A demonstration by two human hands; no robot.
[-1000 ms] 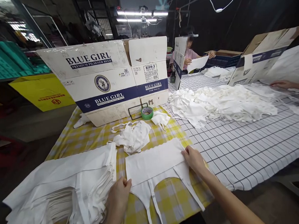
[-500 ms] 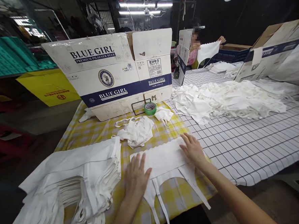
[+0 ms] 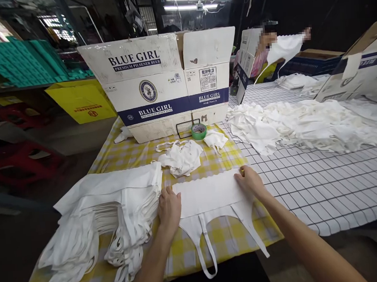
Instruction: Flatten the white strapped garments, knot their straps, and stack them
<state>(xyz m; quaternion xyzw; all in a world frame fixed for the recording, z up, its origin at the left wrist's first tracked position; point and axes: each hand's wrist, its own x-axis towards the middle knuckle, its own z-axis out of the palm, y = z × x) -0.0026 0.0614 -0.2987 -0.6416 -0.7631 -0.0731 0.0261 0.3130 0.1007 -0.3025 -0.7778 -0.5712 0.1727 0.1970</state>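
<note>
**Dim workroom: a white garment piece spread flat between two open hands**

The long table (image 3: 309, 193) stood in a dark workroom under strip lights. Its near end was covered by a yellow checked cloth (image 3: 223, 156), the rest by a white grid cloth.

The white garment piece (image 3: 207, 193) lay flat on the yellow cloth, directly in front of the person. Its long axis ran from left to right across the body, and its narrow straps (image 3: 205, 242) trailed toward the near table edge.

The left hand (image 3: 169, 208) rested palm down on the piece's left end, fingers loosely extended and gripping nothing. The right hand (image 3: 250, 182) lay open in the same way on the far right corner, slightly farther from the body than the left. The piece thus spanned the gap between the two hands, with neither hand clearly nearer to its middle.

Just left of the left hand sat a stack of like pieces (image 3: 115, 200), touching or nearly touching the flat piece. Beyond were a crumpled piece (image 3: 181, 157), a green tape roll (image 3: 199, 131) and an opened cardboard box (image 3: 159, 83). A loose heap of white cloth (image 3: 302, 123) covered the grid cloth to the right. At the far end, a co-worker held up another white piece (image 3: 285, 48).
</note>
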